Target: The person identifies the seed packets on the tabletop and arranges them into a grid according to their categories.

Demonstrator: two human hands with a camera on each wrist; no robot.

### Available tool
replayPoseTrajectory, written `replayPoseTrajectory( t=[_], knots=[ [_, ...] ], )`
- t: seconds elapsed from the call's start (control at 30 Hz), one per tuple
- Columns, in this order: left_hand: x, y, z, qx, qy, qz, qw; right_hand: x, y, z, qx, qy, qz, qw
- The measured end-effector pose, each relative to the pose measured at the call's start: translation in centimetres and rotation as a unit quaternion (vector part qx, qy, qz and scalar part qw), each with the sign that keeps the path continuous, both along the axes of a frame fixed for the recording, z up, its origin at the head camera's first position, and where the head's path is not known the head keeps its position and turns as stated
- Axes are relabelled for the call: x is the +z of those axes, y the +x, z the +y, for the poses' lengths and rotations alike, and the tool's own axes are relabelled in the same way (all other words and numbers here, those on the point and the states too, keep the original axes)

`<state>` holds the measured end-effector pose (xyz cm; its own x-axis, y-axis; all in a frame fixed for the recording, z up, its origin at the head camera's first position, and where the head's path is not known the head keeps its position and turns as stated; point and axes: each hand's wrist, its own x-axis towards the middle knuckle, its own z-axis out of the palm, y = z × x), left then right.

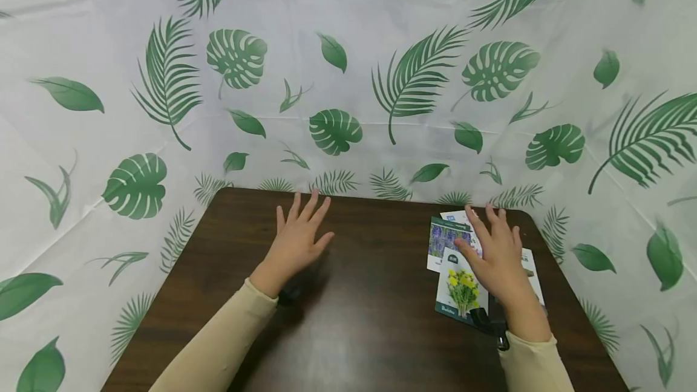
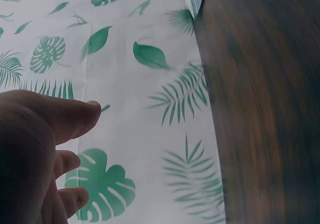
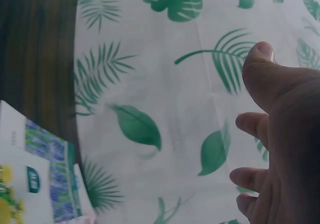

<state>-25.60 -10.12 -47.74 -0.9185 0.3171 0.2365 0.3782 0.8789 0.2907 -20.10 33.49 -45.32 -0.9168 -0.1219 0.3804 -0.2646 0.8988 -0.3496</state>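
Note:
My left hand (image 1: 298, 239) hovers flat over the dark wooden table (image 1: 370, 331), fingers spread and straight, holding nothing; its thumb and fingers (image 2: 60, 129) show in the left wrist view. My right hand (image 1: 492, 247) is open with fingers spread above a small pile of seed packets on the table's right side. Nearest me lies a packet with yellow flowers (image 1: 461, 296), and behind it one with purple flowers (image 1: 443, 239). The right wrist view shows the purple packet (image 3: 50, 174) at lower left and my relaxed right fingers (image 3: 272, 149). Further packets lie hidden under the hand.
A white cloth printed with green leaves (image 1: 348, 77) hangs behind and beside the table, close to its far edge. A black wrist strap (image 1: 492, 322) sits on my right forearm.

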Motion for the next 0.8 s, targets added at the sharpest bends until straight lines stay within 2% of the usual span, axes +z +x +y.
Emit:
replayPoseTrajectory(
  t=[0.2, 0.43, 0.8],
  knots=[
    [-0.6, 0.6, 1.2, -0.017, 0.013, -0.014, 0.9997, -2.1, 1.1, -0.4, -0.005, -0.030, -0.016, 0.999],
    [-1.5, 1.0, 2.8, -0.025, 0.021, -0.013, 0.9994, -4.2, 1.4, -0.3, -0.015, -0.068, -0.017, 0.997],
    [-3.2, 0.7, 6.5, -0.076, 0.031, -0.046, 0.9955, -5.4, 1.7, 1.0, -0.024, -0.151, -0.080, 0.985]
  ],
)
